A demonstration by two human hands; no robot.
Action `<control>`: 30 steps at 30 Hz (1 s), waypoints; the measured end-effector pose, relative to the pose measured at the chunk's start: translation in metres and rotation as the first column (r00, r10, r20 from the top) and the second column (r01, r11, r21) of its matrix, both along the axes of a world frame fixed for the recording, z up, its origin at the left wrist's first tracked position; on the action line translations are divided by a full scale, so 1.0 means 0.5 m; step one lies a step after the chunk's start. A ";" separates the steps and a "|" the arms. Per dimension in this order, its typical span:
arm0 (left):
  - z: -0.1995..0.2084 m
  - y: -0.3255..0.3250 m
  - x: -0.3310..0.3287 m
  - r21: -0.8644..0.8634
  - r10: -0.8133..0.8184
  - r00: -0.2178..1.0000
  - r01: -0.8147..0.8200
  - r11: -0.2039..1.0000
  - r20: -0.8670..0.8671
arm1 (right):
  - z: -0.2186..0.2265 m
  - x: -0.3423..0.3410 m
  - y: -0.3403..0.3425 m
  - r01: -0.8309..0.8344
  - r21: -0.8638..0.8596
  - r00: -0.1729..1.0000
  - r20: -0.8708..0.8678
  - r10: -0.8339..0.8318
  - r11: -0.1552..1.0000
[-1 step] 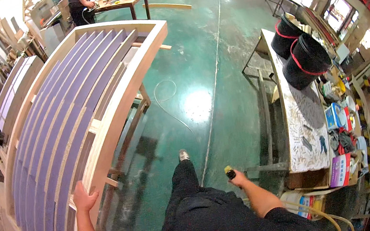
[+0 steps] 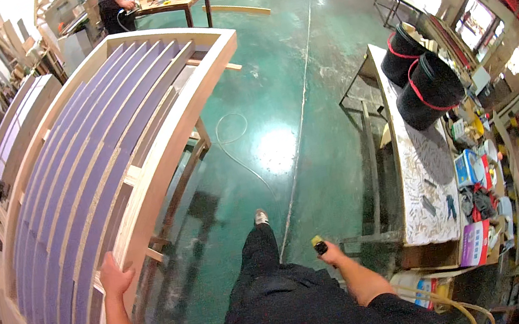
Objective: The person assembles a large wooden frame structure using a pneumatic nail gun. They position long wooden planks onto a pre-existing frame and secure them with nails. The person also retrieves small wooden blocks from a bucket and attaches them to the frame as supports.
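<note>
No visible change btwn frames (same instant): left hand [image 2: 114, 274] on curved wooden frame [image 2: 157, 158], right hand [image 2: 333, 255] w/ small yellow-black tool [image 2: 319, 245].

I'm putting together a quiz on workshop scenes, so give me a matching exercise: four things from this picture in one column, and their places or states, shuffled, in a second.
Things:
1. left hand
2. right hand
3. black buckets
4. white hose

Places or states:
A. looped on the green floor
B. resting on the rim of the curved wooden frame
C. standing at the far end of the workbench
D. gripping a small yellow-and-black tool

Pairs: 1-B, 2-D, 3-C, 4-A
</note>
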State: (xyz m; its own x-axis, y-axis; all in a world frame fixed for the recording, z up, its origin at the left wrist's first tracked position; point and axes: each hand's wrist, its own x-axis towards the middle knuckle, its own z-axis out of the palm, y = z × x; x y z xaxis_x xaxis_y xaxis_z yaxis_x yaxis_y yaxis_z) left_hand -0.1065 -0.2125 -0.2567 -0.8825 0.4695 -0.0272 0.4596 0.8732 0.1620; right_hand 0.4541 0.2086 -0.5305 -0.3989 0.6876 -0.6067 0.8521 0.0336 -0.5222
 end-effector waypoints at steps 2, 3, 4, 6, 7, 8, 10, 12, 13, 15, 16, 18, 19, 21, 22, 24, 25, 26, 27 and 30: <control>-0.025 -0.008 -0.013 -0.038 0.036 0.999 -0.036 0.999 -0.001 | -0.057 0.020 -0.010 0.074 -0.119 0.995 0.076 -0.066 0.990; -0.028 0.003 -0.023 -0.057 0.041 0.999 -0.039 0.998 0.025 | -0.085 0.044 -0.014 -0.103 0.013 0.985 0.138 0.100 0.995; -0.009 -0.001 -0.025 -0.094 0.067 0.997 -0.063 0.994 0.041 | -0.056 0.031 -0.021 -0.117 -0.074 0.989 0.086 0.123 0.990; -0.093 -0.011 -0.049 -0.034 0.011 0.999 -0.010 0.999 0.030 | -0.188 0.183 0.018 -0.016 -0.152 0.973 -0.231 -0.020 0.988; -0.098 -0.071 -0.045 -0.056 0.013 0.995 -0.019 0.998 -0.102 | -0.131 0.106 -0.021 0.022 -0.312 0.967 -0.236 -0.100 0.950; -0.059 -0.033 -0.026 -0.081 0.049 0.999 -0.048 0.996 0.020 | -0.118 0.128 -0.035 -0.045 -0.187 0.991 -0.136 0.020 0.981; -0.031 -0.041 -0.010 -0.101 0.119 0.989 -0.111 0.989 0.084 | -0.065 0.127 -0.049 -0.166 -0.140 0.972 -0.190 0.138 0.976; -0.086 -0.060 -0.051 -0.071 0.063 0.998 -0.063 0.995 -0.008 | -0.064 0.150 -0.071 -0.128 -0.177 0.987 -0.115 0.108 0.976; -0.110 -0.071 -0.059 -0.074 0.035 0.999 -0.038 0.997 -0.038 | -0.057 0.156 -0.072 -0.124 -0.189 0.991 -0.082 0.110 0.974; -0.094 -0.047 -0.047 -0.030 0.021 1.000 -0.021 0.999 -0.015 | -0.039 0.177 -0.072 -0.115 -0.196 0.993 -0.032 0.111 0.974; -0.065 -0.025 -0.033 -0.017 0.040 0.999 -0.039 0.999 0.012 | -0.030 0.183 -0.071 -0.115 -0.197 0.993 -0.014 0.114 0.974; -0.038 -0.033 -0.021 -0.012 0.081 0.996 -0.080 0.997 0.032 | -0.012 0.188 -0.072 -0.124 -0.208 0.992 0.007 0.128 0.970; -0.046 -0.041 -0.024 -0.009 0.090 0.996 -0.089 0.996 0.028 | -0.009 0.186 -0.067 -0.133 -0.207 0.990 0.012 0.139 0.969; -0.043 -0.037 -0.015 0.004 0.102 0.993 -0.103 0.995 0.063 | 0.001 0.188 -0.064 -0.142 -0.209 0.988 0.029 0.151 0.968; -0.016 -0.012 -0.013 0.013 0.100 0.990 -0.101 0.995 0.096 | 0.003 0.193 -0.072 -0.131 -0.209 0.989 0.035 0.141 0.969; -0.059 -0.040 -0.025 0.016 0.068 0.998 -0.068 0.998 0.016 | 0.007 0.182 -0.072 -0.136 -0.204 0.989 0.036 0.146 0.969; -0.070 -0.035 -0.030 0.003 0.070 0.997 -0.070 0.998 0.025 | 0.007 0.176 -0.075 -0.134 -0.201 0.989 0.038 0.144 0.970; -0.063 -0.035 -0.034 -0.025 0.063 0.998 -0.062 0.998 0.031 | 0.003 0.173 -0.082 -0.124 -0.195 0.990 0.039 0.134 0.973; -0.062 -0.032 -0.039 -0.043 0.056 0.998 -0.054 0.998 0.032 | 0.000 0.167 -0.079 -0.122 -0.184 0.990 0.041 0.131 0.975; -0.090 -0.060 -0.052 -0.040 0.023 1.000 -0.023 0.999 -0.012 | -0.007 0.134 -0.082 -0.108 -0.167 0.992 0.040 0.116 0.980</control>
